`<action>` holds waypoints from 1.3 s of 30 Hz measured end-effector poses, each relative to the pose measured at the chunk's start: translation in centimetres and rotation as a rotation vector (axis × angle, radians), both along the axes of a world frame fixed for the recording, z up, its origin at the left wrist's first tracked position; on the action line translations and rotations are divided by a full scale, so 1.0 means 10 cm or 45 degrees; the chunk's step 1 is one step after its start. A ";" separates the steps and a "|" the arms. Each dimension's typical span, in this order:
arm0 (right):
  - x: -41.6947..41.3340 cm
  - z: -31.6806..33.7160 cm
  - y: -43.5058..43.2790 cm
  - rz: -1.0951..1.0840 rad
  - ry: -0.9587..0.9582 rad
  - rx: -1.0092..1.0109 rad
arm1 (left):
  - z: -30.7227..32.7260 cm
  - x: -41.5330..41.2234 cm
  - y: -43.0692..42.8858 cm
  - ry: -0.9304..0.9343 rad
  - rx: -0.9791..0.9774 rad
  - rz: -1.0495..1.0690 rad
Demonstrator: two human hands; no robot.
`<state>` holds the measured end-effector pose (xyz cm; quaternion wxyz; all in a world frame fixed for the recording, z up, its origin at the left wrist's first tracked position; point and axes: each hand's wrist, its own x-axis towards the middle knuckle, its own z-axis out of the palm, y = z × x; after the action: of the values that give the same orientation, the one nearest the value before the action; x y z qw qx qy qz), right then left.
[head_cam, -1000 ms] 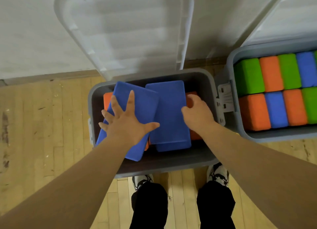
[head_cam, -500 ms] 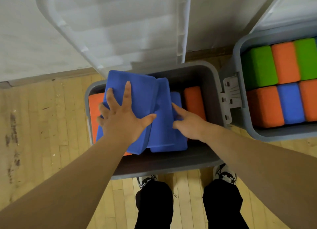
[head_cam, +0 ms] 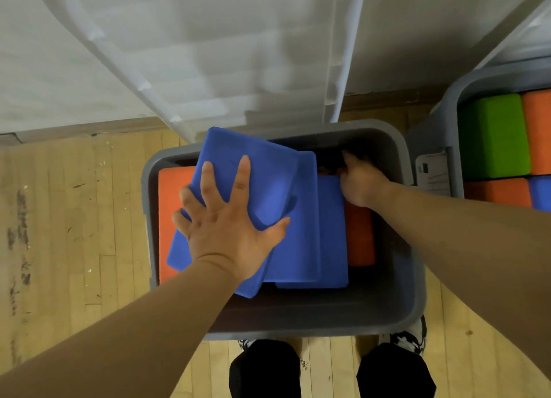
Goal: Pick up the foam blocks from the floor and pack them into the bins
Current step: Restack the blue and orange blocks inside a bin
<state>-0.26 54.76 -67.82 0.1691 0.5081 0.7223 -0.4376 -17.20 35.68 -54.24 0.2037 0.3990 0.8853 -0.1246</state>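
- Left hand (head_cam: 229,222) lies spread flat on the top blue block (head_cam: 262,186), fingers straight, gripping nothing.
- That block sits tilted over two more blue blocks (head_cam: 307,248) inside the grey bin (head_cam: 416,248).
- Right hand (head_cam: 362,181) is in the bin's far right corner; fingers in shadow, can't tell its grip.
- Orange blocks (head_cam: 171,207) lie at the bin's left and right sides.
- Lid (head_cam: 208,55) stands open behind.
- Second bin (head_cam: 438,123), on the right, holds packed blocks (head_cam: 501,135).
- Both bins sit on the wood floor (head_cam: 74,219).

Even indoor light, wide-angle edge distortion
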 end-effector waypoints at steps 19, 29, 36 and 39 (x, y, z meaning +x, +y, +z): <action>0.41 0.71 -0.57 0.165 0.006 0.387 | -0.01 0.03 -0.01 0.072 0.023 -0.008; 0.43 1.18 -0.80 -0.109 -0.286 0.271 | -0.02 0.04 -0.04 0.067 0.033 -0.004; 0.48 1.32 -0.82 0.032 -0.499 -0.050 | -0.02 0.04 -0.06 0.062 0.041 -0.010; 0.53 1.37 -0.83 0.054 -0.520 -0.103 | -0.02 0.04 -0.06 0.055 0.040 -0.011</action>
<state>5.01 46.46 -54.12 0.3414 0.5638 0.6654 -0.3504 -16.82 35.09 -54.46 0.1779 0.4031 0.8896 -0.1202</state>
